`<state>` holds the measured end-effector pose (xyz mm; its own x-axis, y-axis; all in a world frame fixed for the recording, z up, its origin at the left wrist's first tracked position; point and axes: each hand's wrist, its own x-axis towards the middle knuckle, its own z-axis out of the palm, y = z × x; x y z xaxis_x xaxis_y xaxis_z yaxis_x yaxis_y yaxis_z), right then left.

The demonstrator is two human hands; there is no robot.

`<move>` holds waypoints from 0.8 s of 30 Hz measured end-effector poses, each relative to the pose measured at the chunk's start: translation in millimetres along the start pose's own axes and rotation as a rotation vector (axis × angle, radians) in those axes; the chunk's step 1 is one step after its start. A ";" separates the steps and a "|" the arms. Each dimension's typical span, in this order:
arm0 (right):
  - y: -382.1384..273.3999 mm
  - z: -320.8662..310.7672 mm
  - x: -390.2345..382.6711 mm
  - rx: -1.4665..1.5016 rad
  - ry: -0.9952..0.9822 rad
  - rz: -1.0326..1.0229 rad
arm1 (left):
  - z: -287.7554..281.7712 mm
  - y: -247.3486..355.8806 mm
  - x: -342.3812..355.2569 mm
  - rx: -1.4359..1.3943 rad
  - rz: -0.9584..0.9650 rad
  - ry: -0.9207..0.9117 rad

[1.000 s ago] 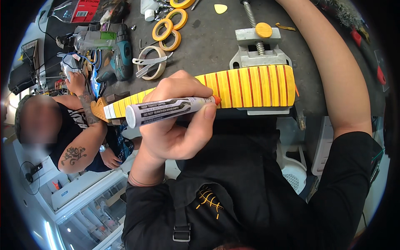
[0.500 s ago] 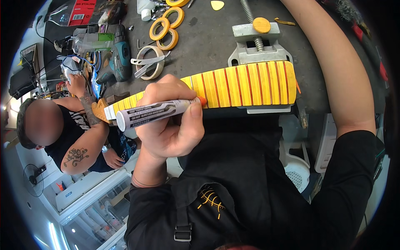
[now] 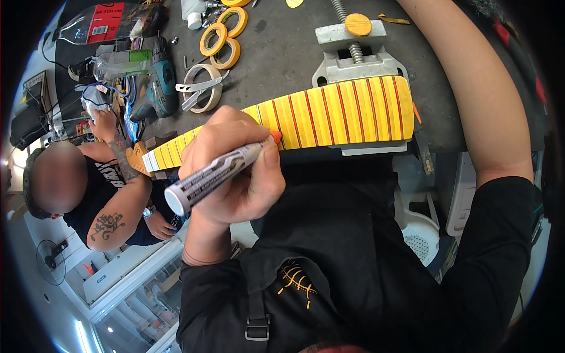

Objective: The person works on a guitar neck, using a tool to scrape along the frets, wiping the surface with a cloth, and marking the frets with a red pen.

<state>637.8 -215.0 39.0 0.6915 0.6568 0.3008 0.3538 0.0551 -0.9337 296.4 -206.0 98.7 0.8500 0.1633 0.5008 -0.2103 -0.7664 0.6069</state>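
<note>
A guitar neck (image 3: 353, 112) lies across the bench's near edge, its fretboard covered in yellow tape strips with narrow reddish-brown bands bare between them. Its tan headstock (image 3: 137, 157) points left. My left hand (image 3: 238, 170) is closed around a white marker pen (image 3: 206, 176) with dark printing. The pen's orange tip end (image 3: 275, 137) meets the near edge of the fretboard around mid-neck; the exact point of contact is too small to see. My right forearm (image 3: 482, 100) stretches toward the far side, and its hand lies beyond the top of the view.
Behind the neck's wide end sits a grey metal vise (image 3: 353, 56). Yellow tape rolls (image 3: 213, 40), a cream tape roll (image 3: 212, 97) and a teal drill (image 3: 162, 79) lie at the left. Beyond the headstock, another person (image 3: 112, 194) reaches over the bench.
The marker's back end has dipped, so the pen slants more steeply. Its tip stays near the same part of the neck. The whole view has shifted slightly.
</note>
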 end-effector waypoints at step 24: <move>-2.4 2.8 -1.1 0.039 -0.007 -0.004 | -11.8 -6.4 10.8 -0.128 -0.377 0.149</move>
<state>634.5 -213.7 40.3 0.6857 0.6614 0.3038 0.3319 0.0874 -0.9393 301.2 -192.0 107.5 0.8016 0.5127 0.3075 0.0356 -0.5544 0.8315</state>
